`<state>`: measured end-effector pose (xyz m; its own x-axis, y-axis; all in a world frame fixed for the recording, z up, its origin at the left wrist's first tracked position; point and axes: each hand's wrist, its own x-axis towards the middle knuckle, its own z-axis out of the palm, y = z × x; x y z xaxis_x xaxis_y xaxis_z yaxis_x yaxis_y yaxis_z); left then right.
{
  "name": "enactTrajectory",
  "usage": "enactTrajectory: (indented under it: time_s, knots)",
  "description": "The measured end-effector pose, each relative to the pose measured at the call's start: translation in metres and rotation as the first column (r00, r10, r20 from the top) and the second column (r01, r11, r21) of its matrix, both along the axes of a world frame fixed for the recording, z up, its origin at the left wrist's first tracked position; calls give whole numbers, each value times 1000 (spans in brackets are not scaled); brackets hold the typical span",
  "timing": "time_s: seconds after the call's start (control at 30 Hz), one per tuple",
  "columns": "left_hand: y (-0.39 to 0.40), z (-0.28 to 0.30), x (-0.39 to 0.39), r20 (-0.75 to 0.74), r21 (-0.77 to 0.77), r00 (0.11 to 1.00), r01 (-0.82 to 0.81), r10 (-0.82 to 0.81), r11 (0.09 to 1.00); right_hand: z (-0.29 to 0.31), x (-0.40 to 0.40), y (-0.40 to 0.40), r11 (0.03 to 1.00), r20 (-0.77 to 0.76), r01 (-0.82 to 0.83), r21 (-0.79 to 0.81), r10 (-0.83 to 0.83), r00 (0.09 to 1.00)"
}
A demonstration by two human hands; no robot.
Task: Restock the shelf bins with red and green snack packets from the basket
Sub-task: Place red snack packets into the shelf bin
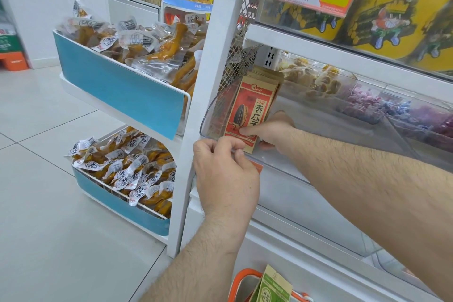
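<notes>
The red packets [247, 108] stand upright at the left end of the clear bin [318, 174], long axis toward 12 o'clock. The right hand [268, 130] pinches them low; the left hand [225, 174], at 7 o'clock, grips the bin's rim.

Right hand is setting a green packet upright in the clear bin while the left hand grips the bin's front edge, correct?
Not quite: the packet in the right hand is red, not green. The head view shows it upright in the clear bin, with the left hand gripping the front edge. The green packet is in the basket.
</notes>
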<state>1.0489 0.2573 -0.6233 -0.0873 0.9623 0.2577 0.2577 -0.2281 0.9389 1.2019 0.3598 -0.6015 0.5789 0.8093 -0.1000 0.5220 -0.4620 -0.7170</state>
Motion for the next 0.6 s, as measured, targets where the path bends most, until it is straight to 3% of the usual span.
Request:
enactTrajectory:
  time_s: [0.6]
  knots:
    - [1,-4,-1,-2,17,1000,1,-1,1000,11,-7,-30,989,-29,-93,-118,91,995]
